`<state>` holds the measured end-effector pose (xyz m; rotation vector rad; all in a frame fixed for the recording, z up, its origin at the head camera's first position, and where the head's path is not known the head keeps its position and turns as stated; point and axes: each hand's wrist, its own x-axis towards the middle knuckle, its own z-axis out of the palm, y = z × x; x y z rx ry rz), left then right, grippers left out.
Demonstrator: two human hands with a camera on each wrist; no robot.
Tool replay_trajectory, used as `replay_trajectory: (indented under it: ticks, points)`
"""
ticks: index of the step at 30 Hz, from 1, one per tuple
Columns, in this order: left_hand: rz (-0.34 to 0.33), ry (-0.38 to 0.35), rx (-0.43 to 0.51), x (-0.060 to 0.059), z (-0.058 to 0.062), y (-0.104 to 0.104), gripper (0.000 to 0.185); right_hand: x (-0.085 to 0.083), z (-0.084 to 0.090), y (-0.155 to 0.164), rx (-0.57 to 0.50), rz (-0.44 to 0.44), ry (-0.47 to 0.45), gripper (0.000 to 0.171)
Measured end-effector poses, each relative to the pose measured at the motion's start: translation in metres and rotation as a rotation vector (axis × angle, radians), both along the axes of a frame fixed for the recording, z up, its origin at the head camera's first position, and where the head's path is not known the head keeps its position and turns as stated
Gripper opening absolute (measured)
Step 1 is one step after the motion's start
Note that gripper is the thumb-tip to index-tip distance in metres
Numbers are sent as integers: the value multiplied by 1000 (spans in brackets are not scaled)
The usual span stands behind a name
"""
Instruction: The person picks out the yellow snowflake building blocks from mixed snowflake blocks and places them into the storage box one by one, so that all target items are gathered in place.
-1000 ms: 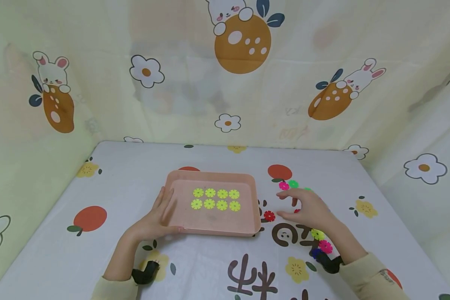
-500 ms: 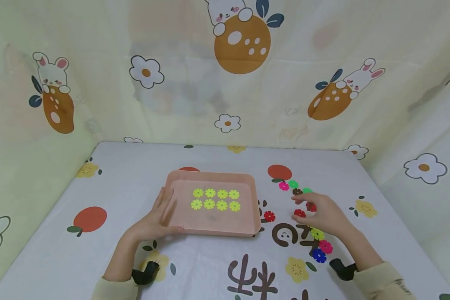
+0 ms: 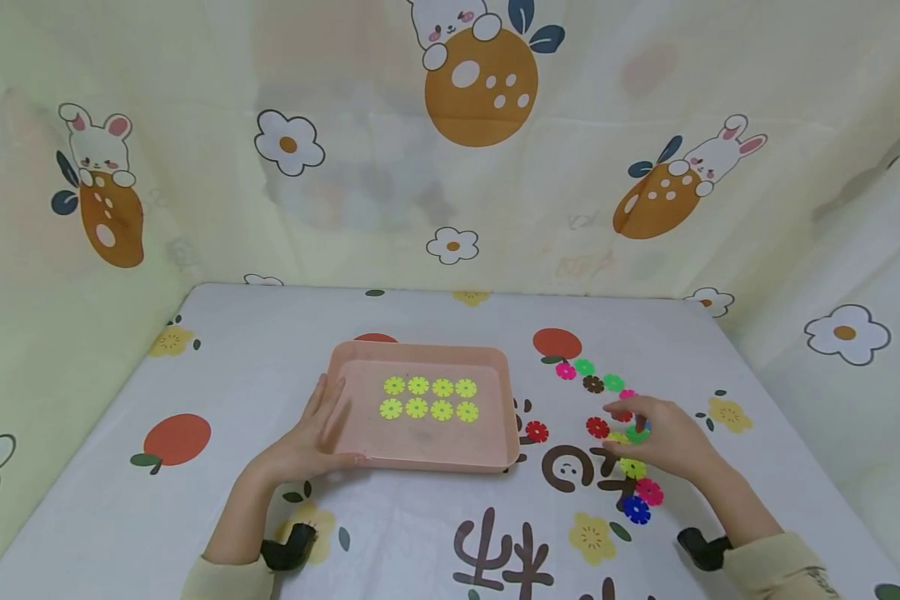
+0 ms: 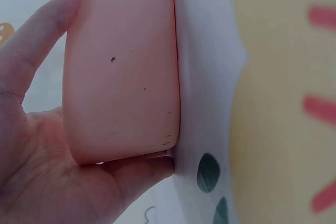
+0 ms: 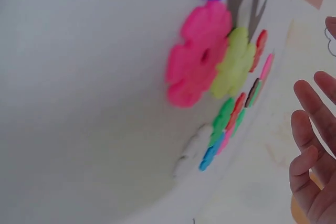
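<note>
My left hand (image 3: 300, 446) rests at the pink tray's (image 3: 420, 450) left front corner. Its thumb lies along the front rim, and the other fingers spread over the left side. The left wrist view shows the tray wall (image 4: 123, 66) between thumb and palm. Inside the tray, several yellow-green flower-shaped discs (image 3: 442, 388) form two rows. My right hand (image 3: 667, 437) hovers over loose flower discs to the right, thumb and index finger apart with nothing between them. Beneath it are a green disc (image 3: 636, 435) and a yellow-green one (image 3: 632, 468); the hand partly hides others.
A lone red disc (image 3: 537, 432) lies just right of the tray. Farther back are a brown disc (image 3: 593, 384) and green and pink ones. Nearer are a pink disc (image 3: 649, 492) and a blue disc (image 3: 637, 510). A printed curtain (image 3: 375, 200) stands behind the table.
My right hand has moved right and slightly nearer, from beside the tray to over the loose discs, uncovering the brown, red and blue ones. My left hand and the tray stay put.
</note>
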<state>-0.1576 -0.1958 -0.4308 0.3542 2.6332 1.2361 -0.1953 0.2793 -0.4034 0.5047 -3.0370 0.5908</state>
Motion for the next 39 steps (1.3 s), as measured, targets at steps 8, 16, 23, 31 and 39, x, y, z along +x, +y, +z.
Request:
replay_trajectory:
  ticks: [8, 16, 23, 31, 39]
  points:
    - [2, 10, -3, -1, -1, 0, 112, -1, -7, 5, 33, -46, -65, 56]
    - [-3, 8, 9, 0, 0, -1, 112, -5, -14, 12, 39, -53, -92, 56]
    - [-4, 7, 12, 0, 0, -1, 112, -7, -17, 14, 58, -54, -127, 55]
    - [1, -1, 11, 0, 0, -1, 113, -9, -19, 14, 64, -50, -168, 52]
    - [11, -2, 7, 0, 0, -1, 113, -11, -16, 13, 89, -67, -210, 44]
